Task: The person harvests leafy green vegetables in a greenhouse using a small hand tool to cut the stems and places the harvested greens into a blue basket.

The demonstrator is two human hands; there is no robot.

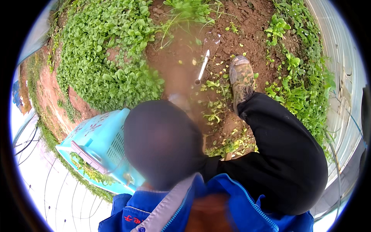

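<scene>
Neither of my hands can be made out in the head view. Before me, a slim, pointed, bright tool (204,66), which looks like a narrow blade with a dark round end, lies on brown soil (171,62). To its right my camouflage shoe (242,72) stands on the ground. Both my knees are bent in black trousers (285,136), the left knee (162,139) blurred and close to the camera. Beside that knee is a turquoise plastic basket (97,127) with slotted sides and a pale purple handle (88,158). Some leafy greens (87,168) show inside it.
A dense bed of low leafy greens (107,55) spreads on the left. Blurred stalks (185,8) rise ahead. Picked or fallen leaves (214,98) litter the soil by my shoe. More plants (289,84) line the right, alongside clear plastic sheeting (342,72).
</scene>
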